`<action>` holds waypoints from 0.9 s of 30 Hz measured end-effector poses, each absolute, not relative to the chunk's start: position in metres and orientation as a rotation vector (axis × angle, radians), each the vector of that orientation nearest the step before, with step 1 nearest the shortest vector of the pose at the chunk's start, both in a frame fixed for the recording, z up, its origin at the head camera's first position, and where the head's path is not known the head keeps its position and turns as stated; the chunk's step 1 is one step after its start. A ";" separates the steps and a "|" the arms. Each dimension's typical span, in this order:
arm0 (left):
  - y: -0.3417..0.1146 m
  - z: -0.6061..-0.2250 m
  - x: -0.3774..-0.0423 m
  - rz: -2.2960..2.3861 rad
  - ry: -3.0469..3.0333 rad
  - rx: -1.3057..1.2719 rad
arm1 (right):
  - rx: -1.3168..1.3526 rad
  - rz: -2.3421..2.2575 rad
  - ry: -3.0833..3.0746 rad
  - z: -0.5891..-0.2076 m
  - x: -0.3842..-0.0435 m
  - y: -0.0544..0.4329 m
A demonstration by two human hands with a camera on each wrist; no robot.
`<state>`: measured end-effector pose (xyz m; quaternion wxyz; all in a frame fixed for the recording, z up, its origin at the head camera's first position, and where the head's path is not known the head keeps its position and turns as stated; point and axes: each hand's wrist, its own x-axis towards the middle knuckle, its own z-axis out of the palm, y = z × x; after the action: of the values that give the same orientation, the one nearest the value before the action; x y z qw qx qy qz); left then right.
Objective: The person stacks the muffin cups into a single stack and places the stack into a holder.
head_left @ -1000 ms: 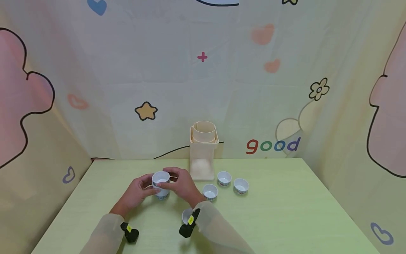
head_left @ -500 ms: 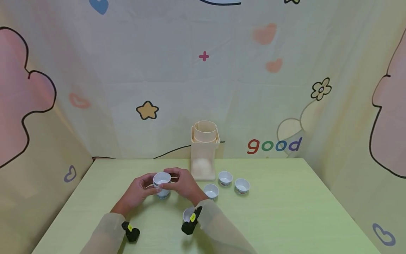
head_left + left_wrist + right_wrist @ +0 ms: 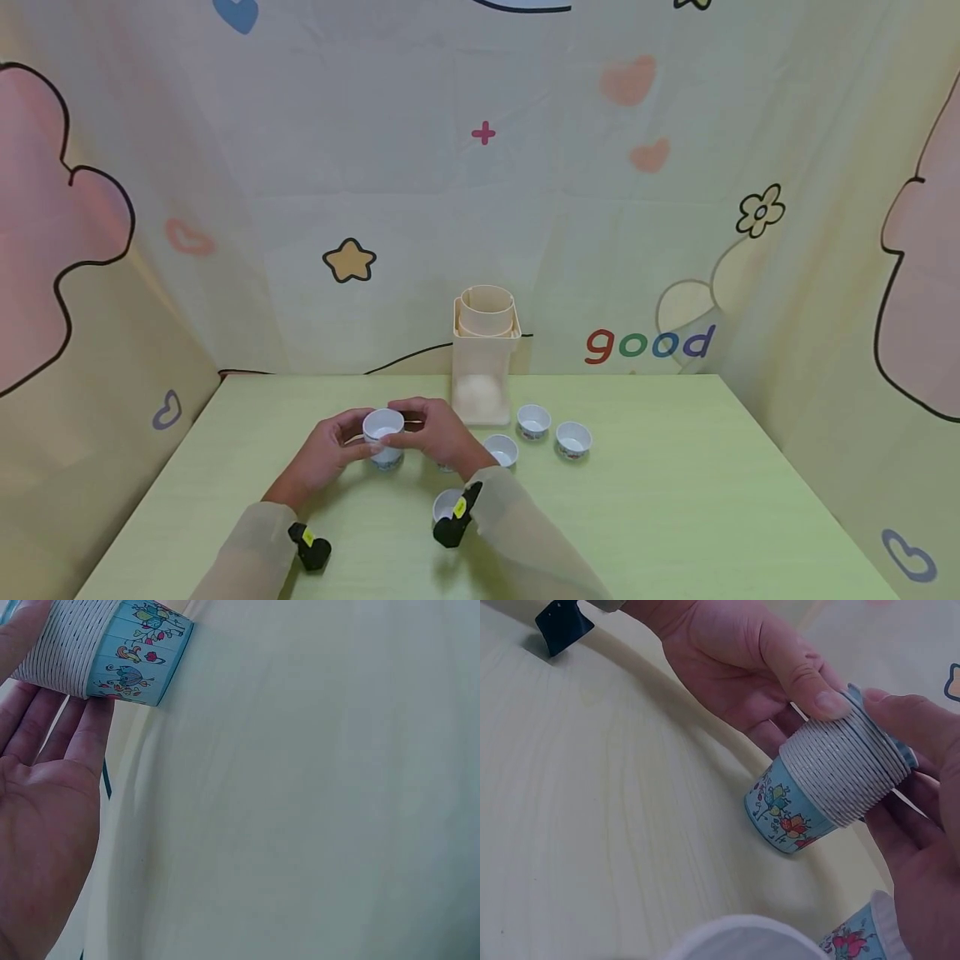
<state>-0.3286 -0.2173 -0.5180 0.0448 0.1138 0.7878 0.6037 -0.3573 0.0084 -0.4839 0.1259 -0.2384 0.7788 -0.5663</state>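
Note:
A stack of nested paper cups (image 3: 847,769), light blue with printed flowers and birds, stands between my hands at the left of the table in the head view. My left hand (image 3: 326,450) grips the stack's side, its thumb in front and its fingers behind. My right hand (image 3: 442,433) pinches the stack near the top rim, thumb in front. In the left wrist view the stack (image 3: 135,656) lies between the left thumb and fingers. Under the right forearm stands a single cup (image 3: 446,505), partly covered by the wrist camera.
A beige upright holder (image 3: 480,375) with a round open tube on top stands at the table's back edge. Single cups stand to its right: a near one (image 3: 504,448), a back one (image 3: 533,422) and a right one (image 3: 573,440). Another cup (image 3: 446,467) is mostly hidden by the right hand.
Both hands keep hold of the cup stack. Its top rim sits slightly lower than before. My right wrist has shifted a little, uncovering part of a cup beneath it. The head view has shifted slightly.

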 end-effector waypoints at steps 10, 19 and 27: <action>-0.217 -0.517 -0.329 1.836 2.410 0.352 | -0.719 -1.589 2.289 -0.483 -0.357 0.010; -0.217 -0.515 -0.330 1.823 2.407 0.337 | -0.733 -1.562 2.304 -0.481 -0.357 0.011; -0.219 -0.514 -0.331 1.808 2.415 0.333 | -0.728 -1.563 2.295 -0.479 -0.355 0.011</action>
<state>-0.3309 -0.2186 -0.5139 0.0531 0.1095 0.7945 0.5949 -0.3552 0.0113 -0.4786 0.1351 -0.2511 0.7923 -0.5394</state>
